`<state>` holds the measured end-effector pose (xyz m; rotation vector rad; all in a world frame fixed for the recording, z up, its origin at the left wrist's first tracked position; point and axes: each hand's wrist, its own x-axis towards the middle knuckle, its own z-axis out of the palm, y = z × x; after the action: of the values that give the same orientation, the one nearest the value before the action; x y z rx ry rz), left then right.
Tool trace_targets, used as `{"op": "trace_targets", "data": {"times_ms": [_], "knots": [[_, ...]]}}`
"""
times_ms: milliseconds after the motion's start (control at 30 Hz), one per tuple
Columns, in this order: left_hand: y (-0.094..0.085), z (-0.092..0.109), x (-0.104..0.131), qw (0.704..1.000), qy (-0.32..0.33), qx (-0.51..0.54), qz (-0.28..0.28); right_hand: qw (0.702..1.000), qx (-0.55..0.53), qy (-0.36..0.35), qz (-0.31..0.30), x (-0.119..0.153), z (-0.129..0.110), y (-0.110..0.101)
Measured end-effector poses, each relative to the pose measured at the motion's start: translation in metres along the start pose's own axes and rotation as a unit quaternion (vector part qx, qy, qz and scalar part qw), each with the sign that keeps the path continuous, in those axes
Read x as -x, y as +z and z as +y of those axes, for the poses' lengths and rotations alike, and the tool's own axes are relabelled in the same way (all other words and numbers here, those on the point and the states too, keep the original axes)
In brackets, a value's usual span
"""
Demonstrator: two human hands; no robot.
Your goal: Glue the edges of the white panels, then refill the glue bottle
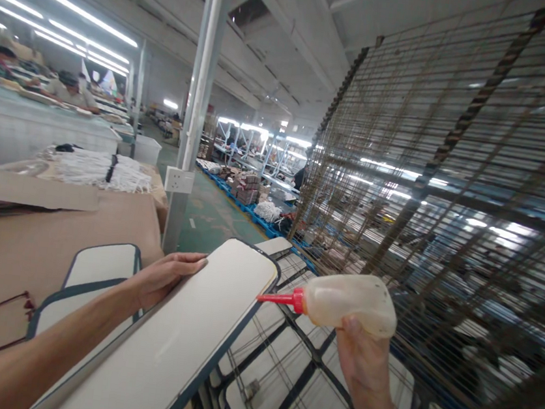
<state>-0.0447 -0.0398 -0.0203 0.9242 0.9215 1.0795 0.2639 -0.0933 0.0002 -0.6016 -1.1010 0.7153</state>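
My right hand (364, 349) is closed around a squeeze bottle (352, 302) of cloudy plastic with a red nozzle. The bottle lies sideways, and its nozzle tip meets the right edge of a long white panel (191, 313) with rounded corners and a dark blue border. A thin yellowish line runs along that edge near the far corner. At the panel's left edge my left hand (170, 275) grips it, the thumb by the rim and the other fingers partly hidden. Two similar white panels (103, 264) lie on the brown table to the left.
Below and to the right, more dark-bordered panels (266, 348) rest on a wire rack; its wire-mesh sections (455, 159) rise on the right. A metal post (198, 104) with a socket box stands ahead. White strips (94, 168) lie on the brown table (118, 216). Two people work at the far left.
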Motion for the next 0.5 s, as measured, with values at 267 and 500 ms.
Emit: {"op": "trace_targets", "data": {"times_ms": [267,500], "knots": [[-0.002,-0.005,-0.023,0.999,0.031,0.019,-0.006,0.999,-0.033,0.018,0.022,0.006,0.013,-0.003],[0.006,0.002,-0.030,0.999,0.033,0.015,0.004,0.998,-0.039,0.031,0.032,0.010,0.014,-0.003]]}}
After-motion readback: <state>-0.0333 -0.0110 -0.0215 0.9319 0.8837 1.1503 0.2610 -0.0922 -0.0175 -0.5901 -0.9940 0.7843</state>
